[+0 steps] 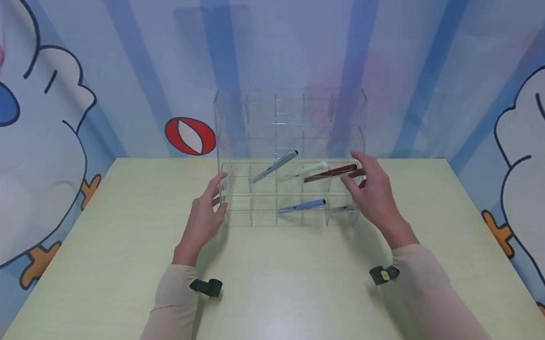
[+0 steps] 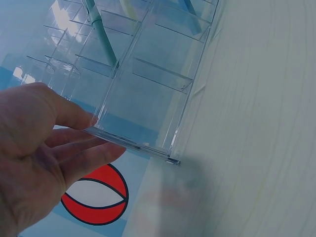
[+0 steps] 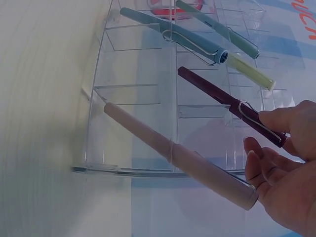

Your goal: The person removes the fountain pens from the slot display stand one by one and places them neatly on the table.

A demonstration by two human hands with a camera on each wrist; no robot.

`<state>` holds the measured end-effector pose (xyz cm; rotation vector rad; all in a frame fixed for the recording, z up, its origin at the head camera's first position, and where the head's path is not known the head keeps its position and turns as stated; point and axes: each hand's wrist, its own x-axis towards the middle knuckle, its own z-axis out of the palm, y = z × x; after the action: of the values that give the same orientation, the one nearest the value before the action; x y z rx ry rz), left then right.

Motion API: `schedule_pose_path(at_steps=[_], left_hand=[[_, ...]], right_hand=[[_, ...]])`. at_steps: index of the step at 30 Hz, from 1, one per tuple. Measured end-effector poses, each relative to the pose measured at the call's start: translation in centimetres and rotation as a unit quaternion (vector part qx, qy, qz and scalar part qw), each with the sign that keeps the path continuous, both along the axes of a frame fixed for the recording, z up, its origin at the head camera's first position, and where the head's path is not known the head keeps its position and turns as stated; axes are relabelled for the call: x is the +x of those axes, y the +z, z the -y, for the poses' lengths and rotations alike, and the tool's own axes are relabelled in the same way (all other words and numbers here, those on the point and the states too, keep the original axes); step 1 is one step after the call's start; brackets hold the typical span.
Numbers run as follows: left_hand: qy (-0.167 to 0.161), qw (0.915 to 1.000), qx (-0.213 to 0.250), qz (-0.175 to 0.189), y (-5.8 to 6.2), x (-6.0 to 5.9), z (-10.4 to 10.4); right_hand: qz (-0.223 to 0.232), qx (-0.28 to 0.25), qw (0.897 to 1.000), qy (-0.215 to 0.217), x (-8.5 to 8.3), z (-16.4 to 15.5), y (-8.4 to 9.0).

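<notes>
A clear acrylic pen rack (image 1: 252,194) with stepped compartments stands on the table. My left hand (image 1: 204,218) pinches its left end panel, thumb on one face and fingers behind in the left wrist view. At the rack's right side, my right hand (image 1: 374,194) holds the cap end of a dark red pen (image 3: 212,91) between thumb and fingers, while the pen's other end lies within a compartment. Below that hand, a pale pink pen (image 3: 182,158) leans out of the front row. A blue pen (image 1: 302,206) slants in the front row too. Behind lean a teal pen (image 1: 275,166) and a pale yellow-green pen (image 3: 249,70).
The light wood-grain table (image 1: 268,302) extends toward me from the rack. Close behind the rack rises a blue striped backdrop (image 1: 149,57) with cartoon figures. A red and white oval (image 1: 190,136) is printed on it, left of the rack.
</notes>
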<state>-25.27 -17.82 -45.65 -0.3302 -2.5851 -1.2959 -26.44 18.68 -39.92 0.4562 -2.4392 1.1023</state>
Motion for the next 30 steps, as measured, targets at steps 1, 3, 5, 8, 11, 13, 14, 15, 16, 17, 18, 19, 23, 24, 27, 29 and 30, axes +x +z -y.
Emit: schedule_pose_path(at_steps=[1, 3, 5, 8, 11, 13, 14, 15, 16, 17, 18, 19, 23, 24, 27, 29, 30], left_hand=[[-0.001, 1.0, 0.001, 0.0, 0.03, -0.01, -0.02], [-0.001, 1.0, 0.0, 0.002, 0.05, -0.03, -0.03], [0.0, 1.0, -0.001, 0.002, 0.06, -0.03, -0.03], [0.002, 1.0, -0.001, 0.002, 0.04, 0.0, -0.03], [0.002, 1.0, -0.002, 0.002, 0.09, 0.07, -0.01], [0.002, 1.0, -0.003, 0.001, 0.09, 0.09, -0.01], [0.002, 1.0, -0.004, 0.002, 0.1, 0.11, 0.0], [0.003, 1.0, -0.004, 0.002, 0.08, 0.11, 0.01], [0.004, 1.0, -0.005, 0.002, 0.07, 0.11, 0.0], [0.004, 1.0, -0.004, 0.002, 0.06, 0.11, -0.02], [0.004, 1.0, -0.003, 0.003, 0.05, 0.11, -0.02], [0.004, 1.0, -0.003, 0.004, 0.07, 0.13, -0.03], [0.006, 0.9999, -0.004, 0.008, 0.12, 0.21, -0.05], [0.006, 0.9999, -0.005, 0.009, 0.13, 0.23, -0.05], [0.006, 0.9999, -0.007, 0.012, 0.19, 0.26, -0.04], [0.006, 0.9999, -0.008, 0.012, 0.24, 0.26, -0.04], [0.007, 0.9999, -0.008, 0.012, 0.24, 0.24, -0.03]], right_hand=[[0.002, 0.0, 1.0, -0.001, -0.06, 0.02, -0.02], [0.003, 0.0, 1.0, -0.002, -0.16, 0.1, -0.03], [0.002, 0.0, 1.0, -0.001, -0.27, 0.17, -0.03], [0.0, 0.002, 1.0, 0.0, -0.38, 0.3, 0.0], [0.0, 0.0, 1.0, 0.003, -0.46, 0.43, 0.06], [0.002, -0.001, 1.0, 0.005, -0.45, 0.48, 0.11], [0.004, -0.001, 1.0, 0.006, -0.46, 0.47, 0.11], [0.005, 0.0, 1.0, 0.008, -0.44, 0.49, 0.13], [0.006, 0.004, 1.0, 0.008, -0.42, 0.45, 0.13], [0.006, 0.008, 1.0, 0.008, -0.42, 0.42, 0.12], [0.005, 0.012, 1.0, 0.009, -0.43, 0.39, 0.1], [0.003, 0.018, 1.0, 0.009, -0.44, 0.35, 0.08], [-0.016, 0.038, 0.999, 0.01, -0.55, 0.3, -0.02], [-0.02, 0.04, 0.999, 0.01, -0.56, 0.29, -0.04], [-0.029, 0.041, 0.999, 0.009, -0.55, 0.26, -0.09], [-0.03, 0.038, 0.999, 0.009, -0.53, 0.24, -0.08], [-0.03, 0.036, 0.999, 0.01, -0.52, 0.23, -0.06]])
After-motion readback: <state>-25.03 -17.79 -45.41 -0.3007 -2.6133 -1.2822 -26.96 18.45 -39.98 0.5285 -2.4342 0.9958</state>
